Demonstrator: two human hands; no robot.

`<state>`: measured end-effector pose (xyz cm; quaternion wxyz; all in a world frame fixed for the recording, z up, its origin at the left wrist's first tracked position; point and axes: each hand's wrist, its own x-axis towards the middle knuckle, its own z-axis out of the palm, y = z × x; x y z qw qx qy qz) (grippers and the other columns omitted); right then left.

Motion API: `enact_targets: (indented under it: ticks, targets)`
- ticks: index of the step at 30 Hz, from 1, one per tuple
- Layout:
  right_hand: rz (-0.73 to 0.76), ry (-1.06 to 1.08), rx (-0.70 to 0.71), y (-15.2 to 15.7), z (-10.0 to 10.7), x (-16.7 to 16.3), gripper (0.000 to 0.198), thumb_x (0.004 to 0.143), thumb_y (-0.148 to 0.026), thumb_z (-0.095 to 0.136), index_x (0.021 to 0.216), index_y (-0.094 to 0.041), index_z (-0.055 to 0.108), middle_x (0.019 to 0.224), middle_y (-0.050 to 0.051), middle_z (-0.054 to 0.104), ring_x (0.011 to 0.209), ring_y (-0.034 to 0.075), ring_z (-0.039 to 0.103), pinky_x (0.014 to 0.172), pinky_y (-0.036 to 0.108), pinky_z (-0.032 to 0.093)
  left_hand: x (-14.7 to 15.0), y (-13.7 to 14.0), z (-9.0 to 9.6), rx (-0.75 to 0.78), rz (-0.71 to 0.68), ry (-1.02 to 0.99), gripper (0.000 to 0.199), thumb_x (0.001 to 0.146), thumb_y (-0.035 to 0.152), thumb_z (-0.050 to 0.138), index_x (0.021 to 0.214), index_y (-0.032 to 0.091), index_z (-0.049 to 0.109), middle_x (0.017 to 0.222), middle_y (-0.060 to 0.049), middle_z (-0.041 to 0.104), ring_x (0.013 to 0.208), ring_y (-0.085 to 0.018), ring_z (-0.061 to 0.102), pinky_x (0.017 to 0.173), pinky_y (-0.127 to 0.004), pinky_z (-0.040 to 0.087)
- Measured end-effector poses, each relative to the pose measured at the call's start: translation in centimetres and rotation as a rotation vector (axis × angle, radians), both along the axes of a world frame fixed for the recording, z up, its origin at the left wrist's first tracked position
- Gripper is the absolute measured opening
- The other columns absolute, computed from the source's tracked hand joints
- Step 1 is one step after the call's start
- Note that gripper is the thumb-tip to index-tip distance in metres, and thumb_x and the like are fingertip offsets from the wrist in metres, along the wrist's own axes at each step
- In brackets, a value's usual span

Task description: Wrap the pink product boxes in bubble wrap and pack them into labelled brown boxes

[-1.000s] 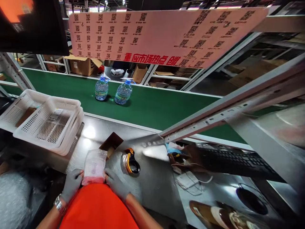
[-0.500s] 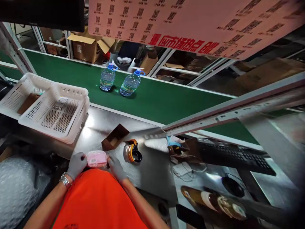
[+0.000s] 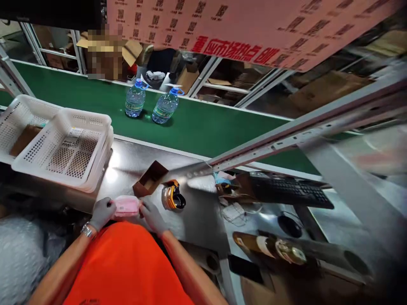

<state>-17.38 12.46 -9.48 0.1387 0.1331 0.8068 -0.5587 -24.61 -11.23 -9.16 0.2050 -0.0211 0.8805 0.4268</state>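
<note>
Between my two gloved hands is a pink packet [image 3: 126, 206] in clear plastic, with a small white barcode label on its face. My left hand [image 3: 103, 213], in a grey glove, pinches its left end. The right end is gripped by my right hand [image 3: 152, 216], gloved the same way. Just beyond the packet an open brown cardboard box [image 3: 150, 178] lies tilted on the metal table [image 3: 200, 216]. Right of the box stands a tape dispenser [image 3: 173, 196] with an orange and black body and a roll of clear tape.
White perforated baskets [image 3: 103, 159] stand stacked at the left. Two water bottles [image 3: 135, 99] are on the green conveyor belt [image 3: 203, 125]. A keyboard [image 3: 289, 190], a mouse [image 3: 289, 224] and a brown bottle [image 3: 270, 248] lie to the right. Bubble wrap [image 3: 22, 262] bulges at lower left.
The view has shifted slightly, so the surroundings sit further left and a little higher. Both hands keep hold of the pink packet, close to where it was over the table edge.
</note>
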Motion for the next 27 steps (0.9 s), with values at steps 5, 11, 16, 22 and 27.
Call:
enact_targets:
  ticks: [5,11,16,22,27]
  targets:
    - [-0.001,0.019,0.005,-0.7,1.4,-0.5,0.017,0.091,-0.041,0.065,0.085,-0.026,0.060,0.080,0.000,0.063,0.078,0.022,0.061,0.073,0.032,0.052,-0.6,0.4,-0.3,0.008,0.008,0.014,0.018,0.081,0.028,0.062,0.064,0.021,0.059,0.062,0.003,0.056,0.067,-0.015,0.052,0.066,-0.027,0.031]
    - [-0.013,0.041,0.007,-0.3,2.4,-2.0,0.015,0.091,-0.038,0.066,0.087,-0.024,0.062,0.081,-0.001,0.064,0.079,0.020,0.059,0.074,0.031,0.050,-1.0,0.9,-0.8,0.022,0.015,0.060,0.021,0.084,0.030,0.060,0.066,0.020,0.062,0.063,0.002,0.059,0.068,-0.016,0.055,0.066,-0.028,0.032]
    - [-0.080,-0.025,0.037,1.3,1.4,-2.7,0.016,0.091,-0.027,0.056,0.075,-0.024,0.052,0.069,-0.003,0.057,0.070,0.017,0.054,0.068,0.028,0.042,-1.7,1.3,-1.4,0.012,-0.010,0.089,0.020,0.084,0.030,0.061,0.067,0.020,0.064,0.064,0.001,0.060,0.068,-0.017,0.055,0.066,-0.029,0.032]
    - [-0.065,-0.096,-0.054,2.9,0.8,-4.0,0.012,0.089,-0.022,0.055,0.077,-0.024,0.052,0.063,-0.005,0.055,0.061,0.014,0.054,0.061,0.024,0.042,-2.1,1.9,-0.3,0.087,0.030,0.135,0.024,0.086,0.030,0.060,0.065,0.021,0.058,0.063,0.001,0.055,0.067,-0.016,0.052,0.066,-0.029,0.035]
    - [-0.047,-0.015,-0.211,4.5,1.5,-4.8,0.014,0.090,-0.033,0.058,0.081,-0.024,0.055,0.072,-0.002,0.060,0.066,0.016,0.060,0.063,0.027,0.052,-2.1,3.1,4.0,0.198,0.019,0.238,0.029,0.091,0.042,0.057,0.070,0.021,0.059,0.066,-0.001,0.059,0.067,-0.017,0.052,0.066,-0.031,0.039]
